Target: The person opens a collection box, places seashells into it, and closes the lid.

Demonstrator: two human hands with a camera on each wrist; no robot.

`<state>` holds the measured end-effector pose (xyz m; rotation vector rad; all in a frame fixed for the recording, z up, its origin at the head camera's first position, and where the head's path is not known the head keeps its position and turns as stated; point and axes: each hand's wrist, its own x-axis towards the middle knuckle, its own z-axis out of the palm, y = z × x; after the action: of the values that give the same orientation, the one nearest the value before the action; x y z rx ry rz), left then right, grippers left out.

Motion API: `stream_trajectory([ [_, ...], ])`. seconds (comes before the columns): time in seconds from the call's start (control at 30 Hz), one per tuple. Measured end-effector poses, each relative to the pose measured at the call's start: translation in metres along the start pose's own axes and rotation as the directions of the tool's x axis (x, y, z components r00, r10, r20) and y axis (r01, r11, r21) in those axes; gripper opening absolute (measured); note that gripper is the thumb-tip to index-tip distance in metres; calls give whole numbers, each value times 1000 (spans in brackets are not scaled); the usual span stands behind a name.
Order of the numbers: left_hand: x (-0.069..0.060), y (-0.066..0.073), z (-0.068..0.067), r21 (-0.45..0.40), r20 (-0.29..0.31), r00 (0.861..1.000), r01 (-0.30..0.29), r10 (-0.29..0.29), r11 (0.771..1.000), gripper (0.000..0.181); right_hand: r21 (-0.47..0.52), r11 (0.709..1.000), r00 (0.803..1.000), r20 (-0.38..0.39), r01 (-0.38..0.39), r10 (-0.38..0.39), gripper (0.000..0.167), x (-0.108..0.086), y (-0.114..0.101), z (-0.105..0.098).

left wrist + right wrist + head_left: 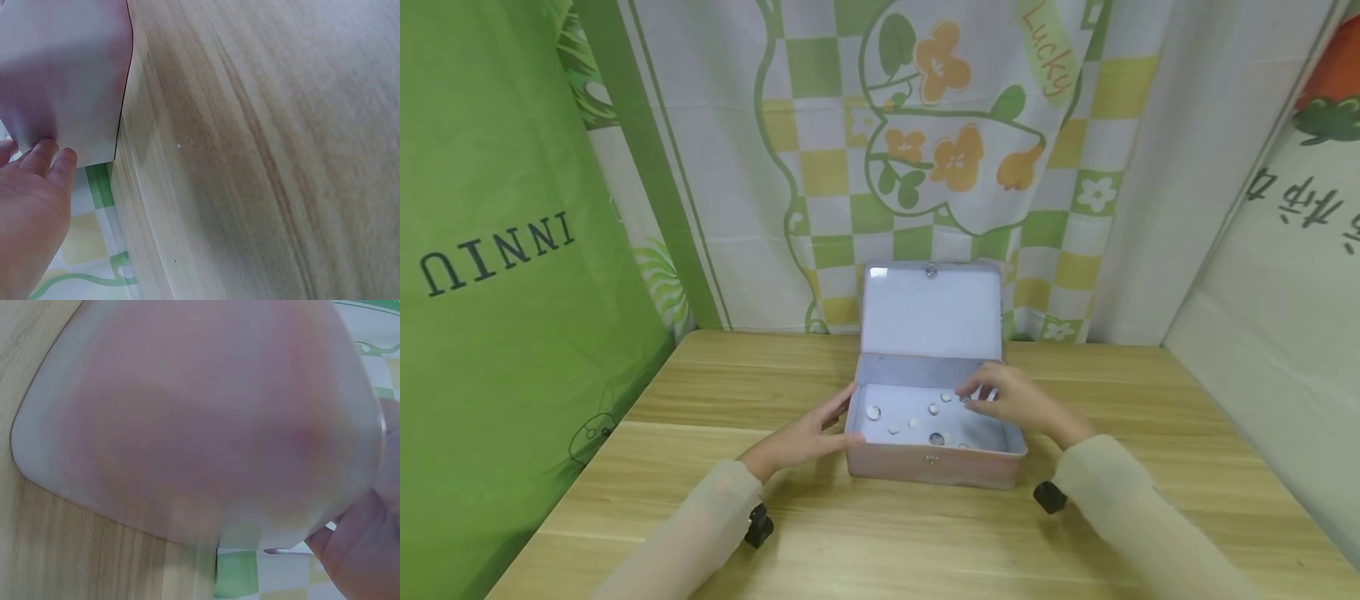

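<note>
A pink tin box (pixel 936 467) stands on the table with its lid (pixel 932 312) raised at the back. Scattered over its pale floor are several small pieces, mostly round, among them a larger disc (pixel 873 412) at the left and a dark-rimmed disc (pixel 937 438) near the front. My left hand (pixel 801 437) rests on the box's left side, thumb on the front corner and fingers along the outer wall. Over the right part of the box, my right hand (pixel 1011 400) pinches a small round piece (pixel 965 398) between thumb and index finger. The box wall hides those fingertips in the right wrist view.
The wooden table (pixel 700 517) extends around the box. Behind it hangs a patterned curtain (pixel 820 167), with a green cloth (pixel 497 350) on the left and a white cloth (pixel 1285 350) on the right. Small metal clasps sit on the lid and the front wall.
</note>
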<state>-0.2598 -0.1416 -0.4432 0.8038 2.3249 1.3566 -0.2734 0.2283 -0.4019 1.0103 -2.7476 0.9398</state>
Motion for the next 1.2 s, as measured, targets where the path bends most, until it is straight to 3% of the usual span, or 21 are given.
stream_trajectory([
  [0.8,0,1,1,-6,-10,1000,11,-11,1000,94,-17,1000,1000,-5,-13,13,19,-2,-1,-2],
  [1.2,0,3,1,7,-25,1000,0,0,1000,95,-10,999,998,-60,-35,34,17,-10,-2,-12],
])
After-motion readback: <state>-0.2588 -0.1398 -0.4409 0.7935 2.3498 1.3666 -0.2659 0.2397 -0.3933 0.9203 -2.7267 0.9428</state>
